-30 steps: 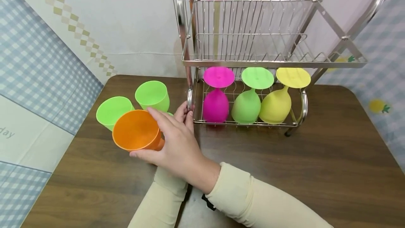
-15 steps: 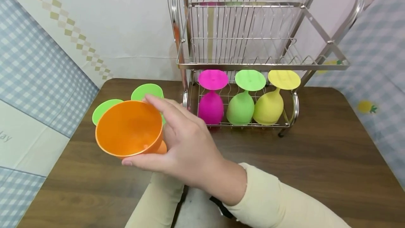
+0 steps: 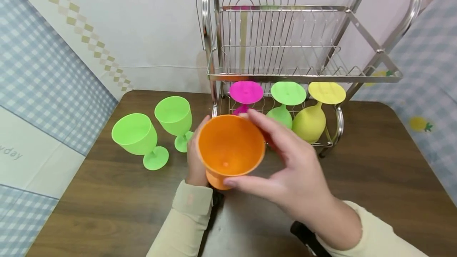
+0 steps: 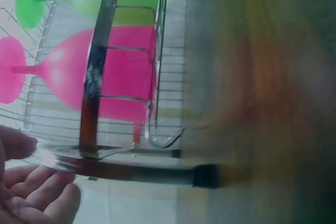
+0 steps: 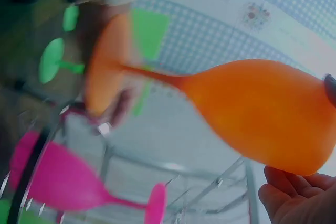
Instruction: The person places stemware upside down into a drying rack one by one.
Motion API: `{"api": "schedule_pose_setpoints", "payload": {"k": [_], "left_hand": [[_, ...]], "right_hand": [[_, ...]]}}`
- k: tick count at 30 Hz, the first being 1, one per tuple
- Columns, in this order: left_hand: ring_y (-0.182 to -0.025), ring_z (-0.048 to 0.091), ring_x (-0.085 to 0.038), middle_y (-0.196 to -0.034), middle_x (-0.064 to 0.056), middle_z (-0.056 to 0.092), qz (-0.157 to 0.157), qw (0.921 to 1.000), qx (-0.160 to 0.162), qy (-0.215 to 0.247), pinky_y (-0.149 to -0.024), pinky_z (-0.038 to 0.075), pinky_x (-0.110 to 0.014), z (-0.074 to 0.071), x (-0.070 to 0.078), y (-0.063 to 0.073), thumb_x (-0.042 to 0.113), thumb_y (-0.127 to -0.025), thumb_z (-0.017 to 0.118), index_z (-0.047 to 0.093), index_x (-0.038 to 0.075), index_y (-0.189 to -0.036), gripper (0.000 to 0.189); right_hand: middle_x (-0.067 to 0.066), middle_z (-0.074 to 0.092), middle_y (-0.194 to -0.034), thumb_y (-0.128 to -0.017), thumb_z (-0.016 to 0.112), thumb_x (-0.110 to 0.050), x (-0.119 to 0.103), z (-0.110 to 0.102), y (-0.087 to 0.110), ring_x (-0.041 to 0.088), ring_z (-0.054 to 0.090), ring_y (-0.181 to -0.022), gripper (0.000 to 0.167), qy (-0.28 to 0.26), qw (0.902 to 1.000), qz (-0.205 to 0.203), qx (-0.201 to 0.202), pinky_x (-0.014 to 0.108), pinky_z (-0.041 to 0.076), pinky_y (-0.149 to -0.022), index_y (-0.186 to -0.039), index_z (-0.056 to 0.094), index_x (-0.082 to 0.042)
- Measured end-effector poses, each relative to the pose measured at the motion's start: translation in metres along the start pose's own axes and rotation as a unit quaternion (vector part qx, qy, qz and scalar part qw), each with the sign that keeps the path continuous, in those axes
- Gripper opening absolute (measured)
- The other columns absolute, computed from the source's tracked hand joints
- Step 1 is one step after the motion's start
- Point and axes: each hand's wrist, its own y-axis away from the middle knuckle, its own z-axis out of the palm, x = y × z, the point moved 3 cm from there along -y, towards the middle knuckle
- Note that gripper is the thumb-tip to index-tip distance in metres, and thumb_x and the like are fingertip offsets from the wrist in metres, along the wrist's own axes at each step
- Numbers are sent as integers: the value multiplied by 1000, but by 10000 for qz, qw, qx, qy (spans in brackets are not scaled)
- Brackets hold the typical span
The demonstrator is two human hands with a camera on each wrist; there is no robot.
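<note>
My right hand [image 3: 300, 173] holds an orange plastic goblet [image 3: 231, 146] by its bowl near the rim, thumb on the near side and fingers on the far side. Its mouth faces the head camera; the right wrist view shows the goblet's stem and round foot [image 5: 107, 66]. Behind it, my left hand [image 3: 196, 162] is partly hidden. In the left wrist view, that hand's fingers [image 4: 47, 187] curl around the metal side post [image 4: 126, 171] of the dish rack [image 3: 303, 77]. Upside down on the lower shelf stand a pink goblet [image 3: 246, 92], a green goblet [image 3: 280, 115] and a yellow goblet [image 3: 310, 124].
Two light green goblets, one in front [image 3: 133, 134] and one behind [image 3: 173, 116], stand upright on the wooden table [image 3: 118, 201] left of the rack. Wire plate slots line the upper tier. A white wall [image 3: 160, 31] and checked cloth [image 3: 35, 43] border the table.
My right hand has lifted the orange goblet and carried it right, from over the green goblets to in front of the rack. My left hand stays by the rack's left post.
</note>
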Motion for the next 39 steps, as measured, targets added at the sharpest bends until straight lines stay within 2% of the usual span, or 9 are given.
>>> {"api": "schedule_pose_setpoints", "payload": {"k": [5,9,13,18,23,26,30,35,39], "left_hand": [[-126,59,-25,-137,-9,63,258,9991,278,-188,-105,48,-36,-2,6,-2,1,-93,64,52,-2,-142,50],[-127,59,-18,-136,-6,64,343,9987,329,208,-106,47,-29,-2,14,-1,5,-94,64,53,0,-142,49],[-124,61,-18,-132,-8,66,199,9964,82,814,-104,48,-27,-2,27,1,4,-95,64,54,-2,-141,47],[-122,63,-23,-132,-9,65,-250,9883,-752,1302,-102,50,-31,-4,48,7,14,-98,65,54,1,-142,47],[-120,64,-25,-135,-8,64,-509,9698,-1939,1392,-100,52,-33,0,65,16,26,-98,68,51,4,-145,55],[-111,68,-21,-130,-7,67,-417,9612,-2478,1138,-93,56,-29,6,71,22,27,-96,70,51,3,-144,57],[-101,71,-15,-126,-2,69,-381,9509,-2989,700,-85,58,-25,14,75,28,33,-93,74,52,5,-144,62],[-103,69,-13,-129,1,66,-696,9332,-3512,322,-86,58,-28,20,77,36,45,-82,82,53,10,-145,77],[-113,63,-13,-139,3,59,-534,9255,-3746,-156,-95,54,-31,25,77,40,51,-78,83,52,16,-146,83]], "right_hand": [[7,63,-135,-48,98,4,11,-27,19,24,62,-119,107,441,9975,543,138,29,51,-99,-144,54,-10],[6,62,-135,-46,99,2,15,-40,27,21,61,-120,109,901,9936,664,140,25,51,-98,-144,54,-9],[7,63,-134,-47,99,4,20,-48,32,13,61,-119,106,1233,9892,780,138,19,50,-96,-143,55,-8],[10,64,-132,-51,98,3,32,-53,39,8,61,-118,101,1465,9843,977,91,15,48,-97,-142,55,-4],[8,65,-130,-55,99,-17,45,-52,46,18,62,-118,97,2176,9723,826,-236,9,39,-102,-142,56,-7],[7,64,-132,-57,98,-27,50,-49,49,25,61,-120,98,2598,9621,551,-620,22,46,-104,-143,55,-8],[10,64,-132,-56,99,-28,56,-43,52,30,61,-119,101,2914,9486,335,-1187,48,54,-94,-143,53,-3],[17,63,-130,-58,99,-24,59,-33,54,35,59,-117,101,3352,9264,191,-1702,51,54,-94,-142,50,3],[18,62,-129,-63,96,-21,58,-23,55,35,58,-115,95,3774,9044,-16,-1992,46,56,-92,-142,49,5]]}}
